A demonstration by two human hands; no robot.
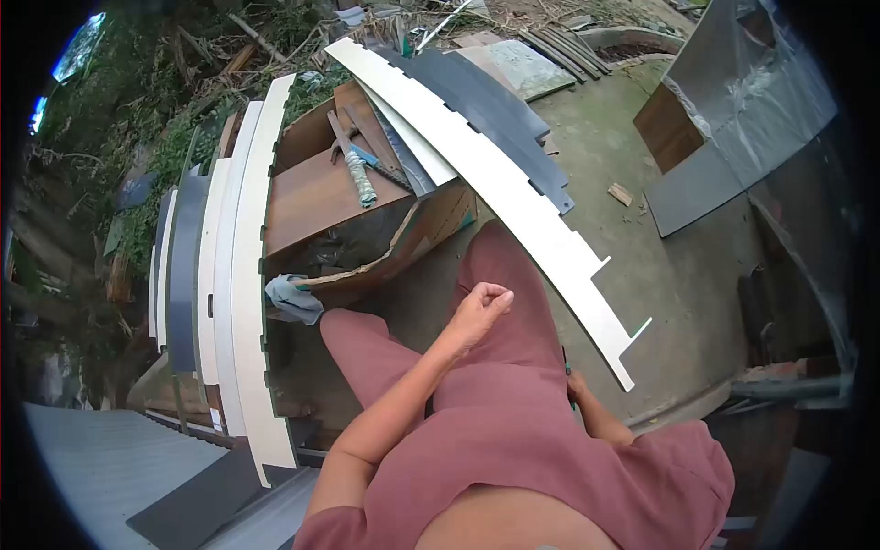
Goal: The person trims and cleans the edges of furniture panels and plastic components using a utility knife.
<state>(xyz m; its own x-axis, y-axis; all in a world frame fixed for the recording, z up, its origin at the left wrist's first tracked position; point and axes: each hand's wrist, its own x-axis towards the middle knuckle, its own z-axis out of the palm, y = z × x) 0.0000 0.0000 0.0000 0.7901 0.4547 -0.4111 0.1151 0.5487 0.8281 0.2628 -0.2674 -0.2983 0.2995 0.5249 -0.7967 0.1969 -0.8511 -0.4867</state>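
The white notched panel (513, 197) lies forward-right of the left hand (477, 316), fingers together, its long axis far-left to near-right, near end closer to the right hand (576, 386), finger state indeterminable.

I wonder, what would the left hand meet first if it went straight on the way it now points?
The left hand would probably meet the long white panel first, though the depth between them is unclear.
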